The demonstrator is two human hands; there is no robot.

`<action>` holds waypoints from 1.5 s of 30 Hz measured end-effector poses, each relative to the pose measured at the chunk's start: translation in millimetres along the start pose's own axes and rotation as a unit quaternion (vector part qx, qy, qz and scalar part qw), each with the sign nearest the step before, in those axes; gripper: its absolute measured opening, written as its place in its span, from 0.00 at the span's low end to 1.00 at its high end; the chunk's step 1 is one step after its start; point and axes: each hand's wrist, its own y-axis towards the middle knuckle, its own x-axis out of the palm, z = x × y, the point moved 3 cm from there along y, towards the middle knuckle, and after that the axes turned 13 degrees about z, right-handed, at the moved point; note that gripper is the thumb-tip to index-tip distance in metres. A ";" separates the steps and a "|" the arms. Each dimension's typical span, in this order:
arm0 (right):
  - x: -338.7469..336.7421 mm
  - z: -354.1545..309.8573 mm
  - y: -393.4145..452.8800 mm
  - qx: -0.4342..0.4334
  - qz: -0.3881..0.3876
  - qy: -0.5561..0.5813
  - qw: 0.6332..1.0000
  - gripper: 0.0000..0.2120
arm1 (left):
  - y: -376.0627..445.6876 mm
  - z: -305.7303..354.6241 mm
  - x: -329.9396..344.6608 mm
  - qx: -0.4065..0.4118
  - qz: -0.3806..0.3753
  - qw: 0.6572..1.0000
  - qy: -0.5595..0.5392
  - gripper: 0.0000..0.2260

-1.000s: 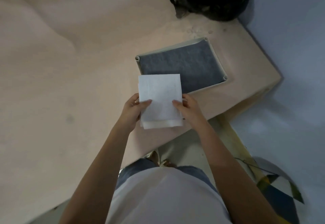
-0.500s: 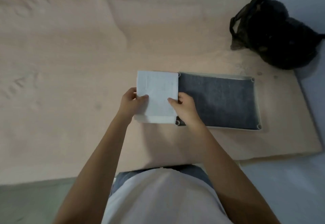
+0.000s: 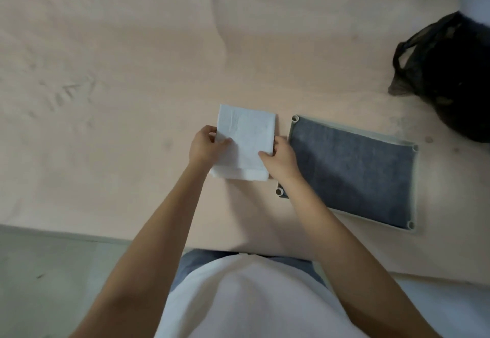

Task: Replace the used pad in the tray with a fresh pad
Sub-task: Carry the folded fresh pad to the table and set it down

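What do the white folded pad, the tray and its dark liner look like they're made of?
White folded pad: soft, matte paper-like or nonwoven sheet, creased and layered, probably absorbent.
Tray: pale rigid frame with round corner sockets, likely moulded plastic.
Dark liner: grey, mottled, felt-like or fabric surface; exact material unclear.

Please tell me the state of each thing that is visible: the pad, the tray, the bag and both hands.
white pad: folded, held above the surface, left of the tray.
tray: flat on the surface, lined with a dark grey pad.
black bag: bunched up, beyond the tray's far right corner.
left hand: pinches the white pad's left edge.
right hand: pinches its right edge.
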 end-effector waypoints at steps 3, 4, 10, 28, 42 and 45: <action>1.8 -3.4 -2.1 -0.025 0.013 -0.034 0.999 0.16 | 2.4 -0.3 2.4 0.030 -0.004 0.999 0.020 0.17; 2.7 -4.3 -3.2 -0.033 0.019 -0.049 0.998 0.16 | 3.2 -0.4 2.7 0.039 -0.008 0.999 0.027 0.17; 13.6 -12.4 -9.4 -0.067 0.047 -0.159 0.984 0.16 | 9.5 -7.1 0.7 0.091 -0.008 0.993 0.078 0.18; 56.3 -31.2 9.3 -0.292 0.049 -0.427 0.855 0.31 | 17.7 2.4 37.3 0.450 0.000 0.850 0.274 0.27; 67.2 -10.7 23.9 -0.288 0.084 -0.431 0.851 0.29 | 30.2 -8.4 49.1 0.455 0.009 0.849 0.267 0.26; 66.3 -8.5 24.9 -0.291 0.079 -0.416 0.858 0.29 | 30.0 -9.0 48.3 0.447 -0.001 0.855 0.263 0.27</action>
